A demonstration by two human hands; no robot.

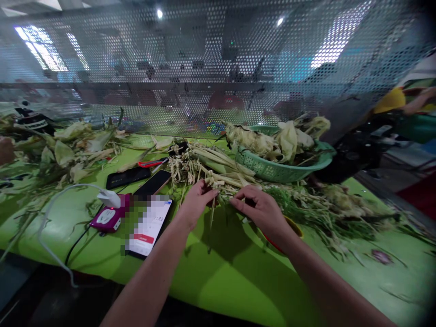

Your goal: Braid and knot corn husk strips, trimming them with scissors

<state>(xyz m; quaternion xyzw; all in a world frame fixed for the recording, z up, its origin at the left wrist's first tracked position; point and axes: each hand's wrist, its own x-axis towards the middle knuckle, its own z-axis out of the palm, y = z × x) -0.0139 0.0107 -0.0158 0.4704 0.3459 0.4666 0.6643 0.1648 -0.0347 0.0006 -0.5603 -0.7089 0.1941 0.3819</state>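
Working close over the lime-green, smooth-topped table [204, 286], the person has both hands at the near edge of a tangled heap of pale, dry, knotted plant strips [185, 168]. The left hand [198, 202] appears to pinch a pale, straw-coloured knotted strip [215, 178] between thumb and fingers, and a thin end dangles below it toward the tabletop. The right hand [258, 205] is just beside, apart from the left, its fingers curled and its thumb brought near the forefinger; whether anything is caught between those fingertips I cannot tell. The knotted strip lies in front of the heap, between the hands and the mint-green perforated plastic basket [272, 170]. The step in hand looks like fine fingertip handling of this strip. As a judgement, the next move calls for a steady left pinch and a light, exact right grip on the loose fibre, since such dry material could split or slip, and the neighbouring strands could easily snag.
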